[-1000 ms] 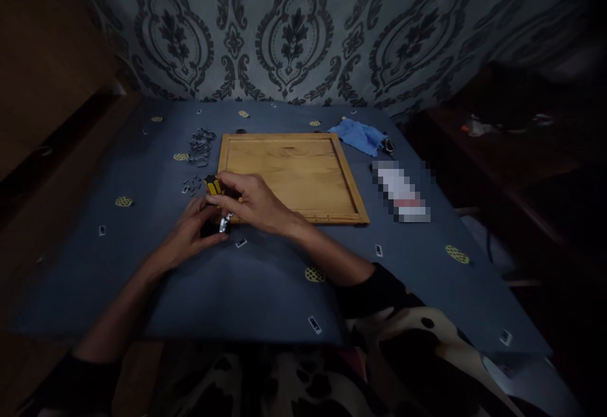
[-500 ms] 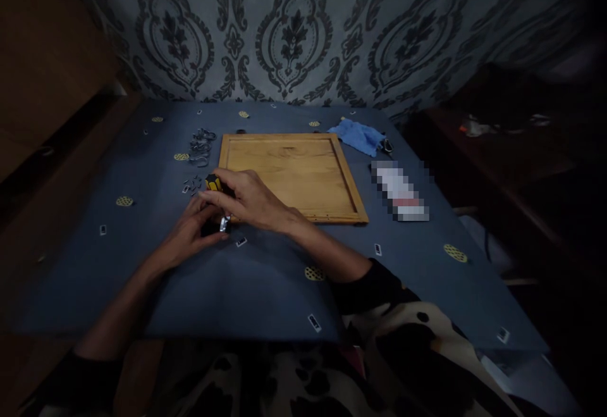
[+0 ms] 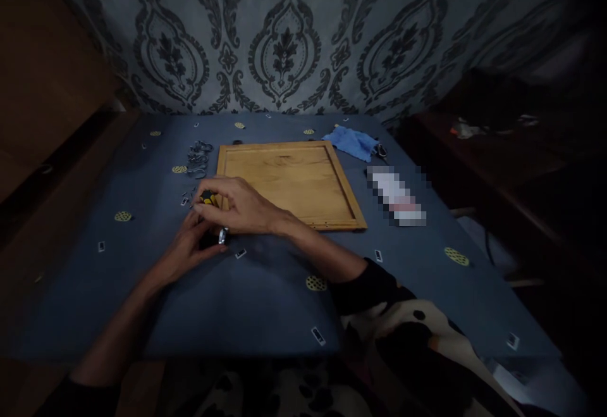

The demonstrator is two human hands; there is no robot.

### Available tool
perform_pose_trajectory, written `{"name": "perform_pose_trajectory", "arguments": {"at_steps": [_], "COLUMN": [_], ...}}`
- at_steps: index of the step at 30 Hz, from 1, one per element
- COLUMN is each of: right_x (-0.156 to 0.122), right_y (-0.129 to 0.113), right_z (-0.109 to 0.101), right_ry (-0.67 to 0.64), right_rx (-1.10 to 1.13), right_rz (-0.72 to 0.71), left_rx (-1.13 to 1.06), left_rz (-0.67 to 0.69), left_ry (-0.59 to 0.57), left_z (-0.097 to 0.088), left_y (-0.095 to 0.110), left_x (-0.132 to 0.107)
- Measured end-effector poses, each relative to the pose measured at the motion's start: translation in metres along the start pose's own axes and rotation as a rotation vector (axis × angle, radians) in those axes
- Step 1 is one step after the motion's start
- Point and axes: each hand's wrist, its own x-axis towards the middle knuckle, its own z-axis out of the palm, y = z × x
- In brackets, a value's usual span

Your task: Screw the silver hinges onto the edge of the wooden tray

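Observation:
My right hand (image 3: pixel 241 207) is closed around the yellow and black handle of a screwdriver (image 3: pixel 207 198) at the near left corner of a framed wooden board (image 3: pixel 284 180). The tool's shaft is hidden by my fingers. Just below, my left hand (image 3: pixel 187 243) is curled, its fingers meeting those of my right hand. A shiny curved metal hook (image 3: pixel 222 236) shows between its thumb and fingers, by the board's near edge. Small dark screws (image 3: pixel 188 195) lie scattered left of the board, partly behind my right hand. Beyond them sits a pile of metal hooks (image 3: pixel 198 159).
A blue cloth (image 3: pixel 353 143) lies at the board's far right corner, with a dark object (image 3: pixel 381 151) at its end. Right of the board is a pixelated pale item (image 3: pixel 398 195). A patterned tablecloth (image 3: pixel 265 309) covers the table, which meets a patterned wall covering (image 3: pixel 284 50).
The view has tilted, so everything sits slightly lower. My right hand and the screwdriver handle have turned a little, with the handle leaning more to the left. Both hands keep their hold.

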Motion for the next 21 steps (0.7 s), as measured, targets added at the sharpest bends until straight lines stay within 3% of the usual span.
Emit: {"name": "perform_pose_trajectory", "arguments": {"at_steps": [3, 7, 12, 17, 21], "right_x": [0.012, 0.027, 0.030, 0.030, 0.031], "right_y": [0.007, 0.011, 0.004, 0.001, 0.001], "right_z": [0.009, 0.028, 0.040, 0.037, 0.036], "right_ry": [-0.078, 0.033, 0.113, 0.072, -0.015], "right_rx": [0.376, 0.625, 0.699, 0.670, 0.698], "right_rz": [0.015, 0.039, 0.076, 0.154, 0.107], "left_rx": [-0.001, -0.005, -0.029, -0.019, -0.013], "left_rz": [-0.028, -0.053, -0.058, -0.060, -0.077], "left_ry": [-0.028, -0.029, -0.033, -0.034, -0.051], "left_z": [-0.003, -0.007, -0.007, -0.008, -0.009], "left_y": [0.003, 0.009, 0.009, 0.009, 0.010], "left_x": [0.001, 0.002, 0.002, 0.003, 0.002]}}
